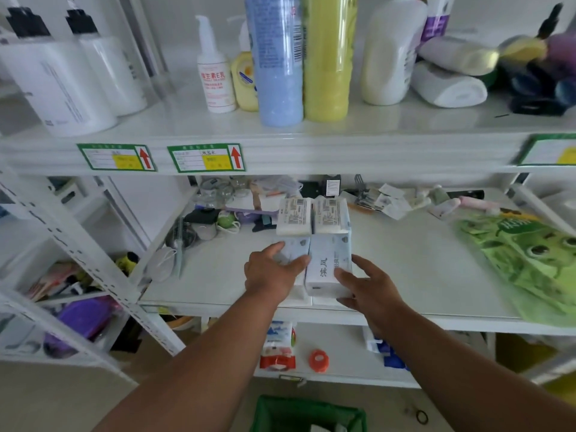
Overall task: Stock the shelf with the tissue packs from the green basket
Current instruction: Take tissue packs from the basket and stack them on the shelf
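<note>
Several white tissue packs lie on the middle shelf [420, 266]. Two packs with printed labels [294, 216] [330, 215] lie side by side at the back. In front of them are two packs with blue-grey wrappers. My left hand [271, 272] lies over the front left pack [294, 249], fingers spread on top. My right hand [371, 286] rests against the right side of the front right pack [325, 266], fingers straight. The green basket [308, 414] stands on the floor below, with something white inside.
Bottles and rolled towels fill the top shelf. Small clutter sits at the middle shelf's back and left. A green printed bag [523, 257] lies at its right. On the bottom shelf are a packet and an orange tape roll [318, 360]. A white rack stands at left.
</note>
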